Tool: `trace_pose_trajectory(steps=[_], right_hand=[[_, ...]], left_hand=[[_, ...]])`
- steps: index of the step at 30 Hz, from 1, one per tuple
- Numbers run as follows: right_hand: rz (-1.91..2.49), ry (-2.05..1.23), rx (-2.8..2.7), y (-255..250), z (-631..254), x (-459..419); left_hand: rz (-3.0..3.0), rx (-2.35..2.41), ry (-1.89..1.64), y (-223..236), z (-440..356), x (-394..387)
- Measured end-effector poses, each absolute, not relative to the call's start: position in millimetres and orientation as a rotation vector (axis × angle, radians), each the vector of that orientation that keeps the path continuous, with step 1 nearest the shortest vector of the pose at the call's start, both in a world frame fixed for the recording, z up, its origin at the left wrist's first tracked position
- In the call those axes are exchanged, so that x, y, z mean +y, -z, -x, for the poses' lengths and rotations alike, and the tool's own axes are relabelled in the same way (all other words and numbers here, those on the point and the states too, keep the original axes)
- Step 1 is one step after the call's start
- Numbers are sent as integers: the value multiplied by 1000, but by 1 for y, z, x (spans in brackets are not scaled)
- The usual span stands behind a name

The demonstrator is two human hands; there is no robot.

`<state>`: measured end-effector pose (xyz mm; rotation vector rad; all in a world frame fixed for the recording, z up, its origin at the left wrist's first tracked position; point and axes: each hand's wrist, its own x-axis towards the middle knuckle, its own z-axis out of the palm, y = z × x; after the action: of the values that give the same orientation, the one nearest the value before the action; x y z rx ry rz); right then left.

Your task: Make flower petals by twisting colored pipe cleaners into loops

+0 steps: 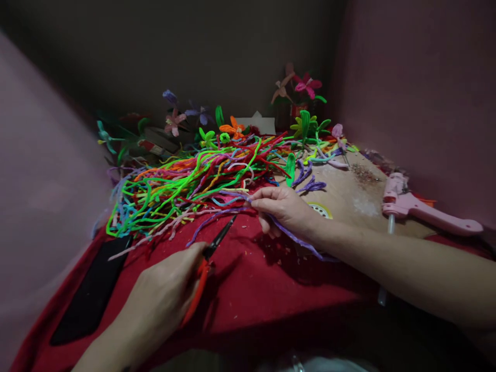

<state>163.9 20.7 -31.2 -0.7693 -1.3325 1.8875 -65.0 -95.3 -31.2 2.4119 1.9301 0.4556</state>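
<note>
My left hand is wrapped round a pair of scissors with orange handles. Their dark blades point up and to the right, and look closed. My right hand pinches a purple pipe cleaner between thumb and fingertips; its tail runs down under my wrist. The pinched end lies near the edge of a big heap of coloured pipe cleaners. Another purple strand lies between the heap and the scissor tips.
A pink glue gun with a clear glue stick rests on a wooden board at right. A black phone lies on the red cloth at left. Pipe-cleaner flowers stand behind the heap. Purple looped pieces lie on the board.
</note>
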Motion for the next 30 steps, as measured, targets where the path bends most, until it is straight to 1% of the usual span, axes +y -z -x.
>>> trace_pose_trajectory(steps=[3,6,9,19,24,30], right_hand=[[744,-1896,-1325,33,-164,18],[725,-1906,-1287,33,-164,15],[719,-1914,-1253,32,-163,14],[670,-1904,-1267,35,-164,14],[694,-1851,-1296,34,-164,13],[705,-1798,-1314,33,-164,11]], left_hand=[[-2658,1984,-157,32,49,-94],[-2750,2142,108,27,29,-90],[-2790,2290,235,22,13,-84],[-2946,2399,249,26,8,-78],[-2942,2445,230,26,2,-78],[-2923,2447,296,23,-3,-78]])
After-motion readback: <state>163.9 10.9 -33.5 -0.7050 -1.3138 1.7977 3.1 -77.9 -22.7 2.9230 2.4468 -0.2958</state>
